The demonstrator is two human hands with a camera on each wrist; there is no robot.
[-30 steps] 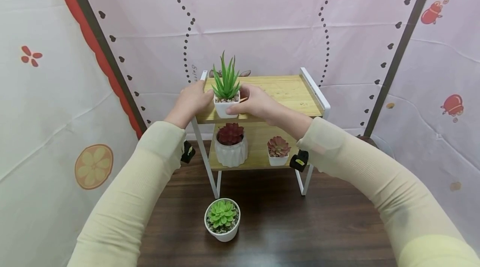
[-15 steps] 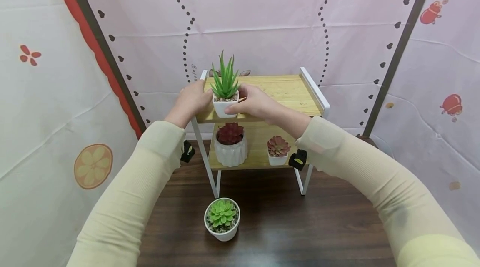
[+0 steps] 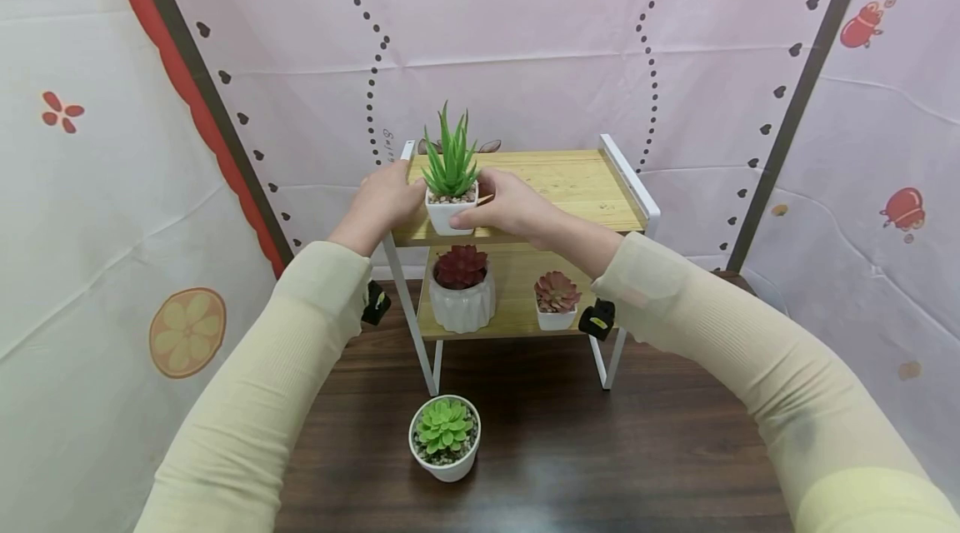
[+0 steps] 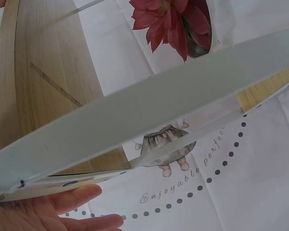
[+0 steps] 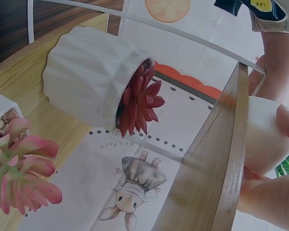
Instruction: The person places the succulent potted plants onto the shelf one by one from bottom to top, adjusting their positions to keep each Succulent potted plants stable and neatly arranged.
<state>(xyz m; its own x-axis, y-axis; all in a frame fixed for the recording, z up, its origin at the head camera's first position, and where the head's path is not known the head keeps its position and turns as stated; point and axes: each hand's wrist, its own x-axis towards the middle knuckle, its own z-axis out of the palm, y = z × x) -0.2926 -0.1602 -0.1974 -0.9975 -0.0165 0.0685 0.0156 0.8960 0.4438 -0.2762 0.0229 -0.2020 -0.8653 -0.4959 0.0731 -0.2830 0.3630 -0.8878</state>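
Note:
A small aloe-like potted plant [image 3: 450, 166] in a square white pot stands at the front left of the wooden top board of a shelf rack [image 3: 555, 187]. My right hand [image 3: 510, 201] grips its pot from the right, thumb across the front; the right wrist view also shows the white pot [image 5: 265, 137] at the board's edge. My left hand [image 3: 386, 198] holds the left front corner of the rack, thumb beside the pot. In the left wrist view the left hand's fingers [image 4: 82, 197] lie outside the white side rail [image 4: 149, 110].
On the lower shelf stand a dark red succulent in a ribbed white pot [image 3: 462, 304] and a pink succulent in a small white pot [image 3: 557, 320]. A green succulent [image 3: 445, 433] in a round white pot stands on the dark wooden surface [image 3: 600, 458] in front. Printed cloth [image 3: 510, 17] hangs around.
The aloe-like plant and right hand have shifted very slightly left since the first frame. Both hands keep their hold.

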